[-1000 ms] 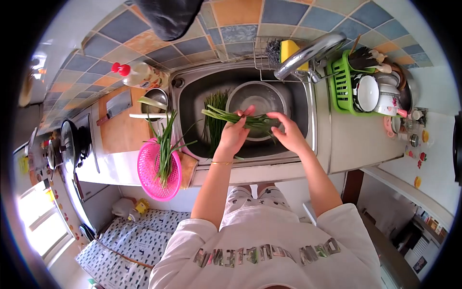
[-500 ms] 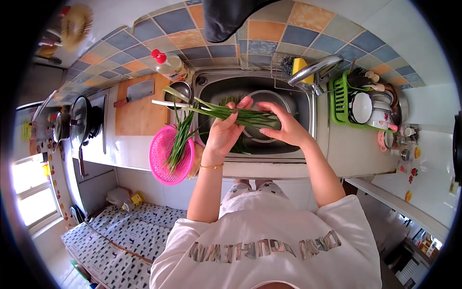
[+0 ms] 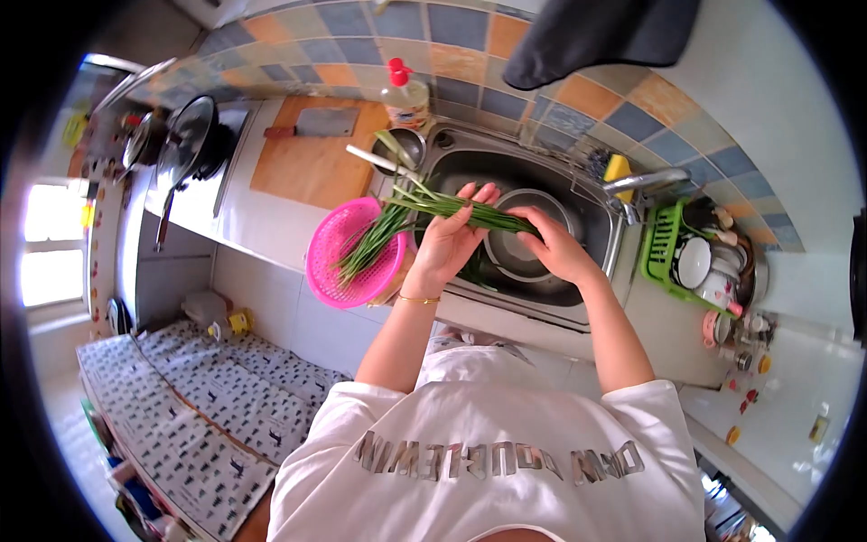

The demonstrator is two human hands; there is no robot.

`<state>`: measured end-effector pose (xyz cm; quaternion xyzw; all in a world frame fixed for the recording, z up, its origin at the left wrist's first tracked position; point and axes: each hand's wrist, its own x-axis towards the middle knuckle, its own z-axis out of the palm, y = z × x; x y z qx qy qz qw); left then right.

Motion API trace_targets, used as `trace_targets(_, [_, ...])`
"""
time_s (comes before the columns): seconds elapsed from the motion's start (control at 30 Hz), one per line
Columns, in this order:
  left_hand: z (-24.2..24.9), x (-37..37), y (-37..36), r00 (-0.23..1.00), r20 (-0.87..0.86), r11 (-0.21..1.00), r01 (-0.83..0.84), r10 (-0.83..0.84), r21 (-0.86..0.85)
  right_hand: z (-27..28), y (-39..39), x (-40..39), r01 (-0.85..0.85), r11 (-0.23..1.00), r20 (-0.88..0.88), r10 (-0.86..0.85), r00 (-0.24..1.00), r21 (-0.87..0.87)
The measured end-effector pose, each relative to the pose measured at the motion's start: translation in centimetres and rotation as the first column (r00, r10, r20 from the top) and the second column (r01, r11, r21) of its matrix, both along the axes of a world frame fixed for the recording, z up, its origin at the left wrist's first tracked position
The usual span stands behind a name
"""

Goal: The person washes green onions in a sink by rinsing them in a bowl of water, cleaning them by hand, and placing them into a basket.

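Both hands are closed on one bunch of garlic chives (image 3: 488,215): its middle is held across the left hand (image 3: 442,242) under the thumb, and its end is gripped by the right hand (image 3: 562,253), which was open beside it a moment ago. With that, the bunch is secured at two places; it has been raised from low over the sink and is now held above the sink's left part, its other end near the pink basket. Across the white T-shirt (image 3: 515,411), large letters are seen inverted, and no word can be made out with certainty. Into the table (image 3: 668,316) is set the steel sink (image 3: 462,167), where a metal basin (image 3: 528,264) is held. Left of it, a cleaver (image 3: 328,122) is laid on a wooden cutting board (image 3: 298,170). More chives are heaped in the pink perforated basket (image 3: 318,257) at the front edge. Pale stalks (image 3: 368,157) are rested over a small metal bowl (image 3: 414,142). On the red-capped bottle (image 3: 406,101), the label is too small to be read.
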<state>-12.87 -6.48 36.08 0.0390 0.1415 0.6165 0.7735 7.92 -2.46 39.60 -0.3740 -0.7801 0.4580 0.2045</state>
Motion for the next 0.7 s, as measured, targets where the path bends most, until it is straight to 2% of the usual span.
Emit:
trace_targets(0.17, [-1.7,-2.6,-2.3,0.994,-0.031,0.994,-0.109,0.108,-0.031,0.4,1.1,-2.8,-0.128,0.991,0.100,0.131,0.986,-0.032])
trace_targets(0.27, [-2.3,-4.6,-3.8,0.974,-0.056,0.974,-0.221,0.218,-0.047,0.5,1.3,-6.2,-0.207,0.978,0.076,0.205,0.976,0.030])
trace_targets(0.37, [-3.1,-7.4,-5.5,0.935,-0.103,0.936,-0.346,0.338,-0.069,0.1,1.7,-10.5,-0.267,0.964,0.182,0.263,0.947,-0.004])
trace_targets(0.6, [-7.6,-12.1,-9.7,0.810,-0.096,0.790,-0.586,0.579,-0.179,-4.1,1.0,-20.3,-0.384,0.899,0.226,0.338,0.914,0.210])
trace_targets(0.7, [-10.4,-13.3,-10.5,0.733,-0.028,0.698,-0.658,0.680,-0.283,-6.2,0.5,-23.3,-0.437,0.833,0.250,0.368,0.896,0.339])
